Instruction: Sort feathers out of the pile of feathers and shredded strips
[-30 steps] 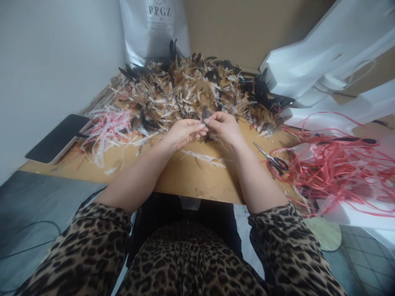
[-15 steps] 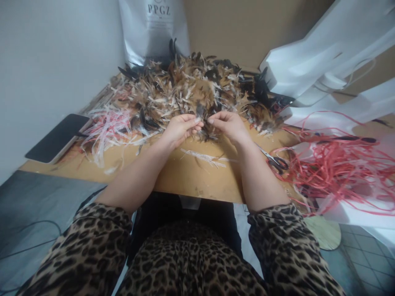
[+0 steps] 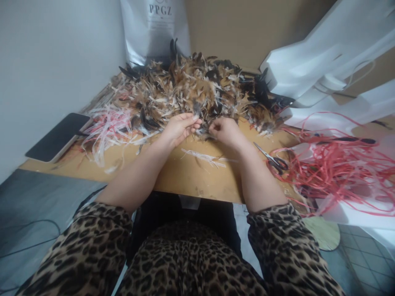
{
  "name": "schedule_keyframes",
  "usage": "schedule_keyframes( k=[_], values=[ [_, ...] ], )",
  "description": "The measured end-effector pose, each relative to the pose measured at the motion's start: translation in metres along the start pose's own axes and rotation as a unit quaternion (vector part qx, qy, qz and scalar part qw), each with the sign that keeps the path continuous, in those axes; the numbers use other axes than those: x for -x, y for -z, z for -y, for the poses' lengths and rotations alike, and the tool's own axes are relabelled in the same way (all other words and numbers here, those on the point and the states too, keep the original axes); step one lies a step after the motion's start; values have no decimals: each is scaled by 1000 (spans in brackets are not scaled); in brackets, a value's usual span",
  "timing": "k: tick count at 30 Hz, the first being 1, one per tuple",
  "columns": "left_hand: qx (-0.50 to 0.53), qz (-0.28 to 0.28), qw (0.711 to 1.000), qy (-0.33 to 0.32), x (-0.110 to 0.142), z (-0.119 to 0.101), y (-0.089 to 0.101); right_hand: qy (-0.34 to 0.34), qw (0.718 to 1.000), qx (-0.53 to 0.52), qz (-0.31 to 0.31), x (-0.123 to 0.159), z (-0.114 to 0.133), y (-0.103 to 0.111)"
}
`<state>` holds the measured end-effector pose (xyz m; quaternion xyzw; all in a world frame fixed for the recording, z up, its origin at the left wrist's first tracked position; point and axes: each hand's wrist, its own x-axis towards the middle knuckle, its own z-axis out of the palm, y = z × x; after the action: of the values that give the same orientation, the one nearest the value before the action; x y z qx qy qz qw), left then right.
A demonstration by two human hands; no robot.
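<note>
A big heap of brown, black and white feathers (image 3: 197, 88) covers the back of the wooden table (image 3: 185, 176). My left hand (image 3: 180, 128) is at the heap's near edge, thumb and fingers pinched on a small dark feather (image 3: 196, 109) that sticks up. Just to the right, my right hand (image 3: 225, 131) has its fingers curled down into the feathers at the heap's edge; what it grips is hidden. A thin pale strip (image 3: 205, 157) lies on the table in front of both hands.
Scissors (image 3: 273, 158) lie right of my right hand. A tangle of red string (image 3: 336, 168) fills the table's right side, pale pink strips (image 3: 108, 127) the left. A black tablet (image 3: 58, 137) sits at the left edge. A grey bag (image 3: 156, 28) and white sheets (image 3: 324, 53) stand behind.
My hands were pinched together on one feather; they drew apart. The right hand dropped into the feathers at the heap's edge, and the left kept the dark feather.
</note>
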<state>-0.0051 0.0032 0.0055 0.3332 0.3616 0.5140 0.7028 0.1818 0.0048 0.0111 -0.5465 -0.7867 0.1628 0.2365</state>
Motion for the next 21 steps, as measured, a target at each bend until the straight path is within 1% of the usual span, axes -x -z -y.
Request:
schedule_keyframes(
  k=[4,7,10,13,17,21],
  values=[
    [23,-6,1000,13,-1,-2,0,69,991,14,-117,-3,-7,7],
    [41,-18,998,34,-1,-3,0,104,979,27,-171,-3,-6,11],
    [56,-17,996,61,-2,-4,0,122,972,32,-199,-3,-4,11],
    [62,4,995,74,-1,-3,1,128,967,30,-217,-2,-2,7],
    [60,9,994,93,0,-4,1,126,960,17,-248,-2,-2,3],
    [75,4,988,134,1,-9,2,110,954,12,-279,-1,-4,3]
  ],
)
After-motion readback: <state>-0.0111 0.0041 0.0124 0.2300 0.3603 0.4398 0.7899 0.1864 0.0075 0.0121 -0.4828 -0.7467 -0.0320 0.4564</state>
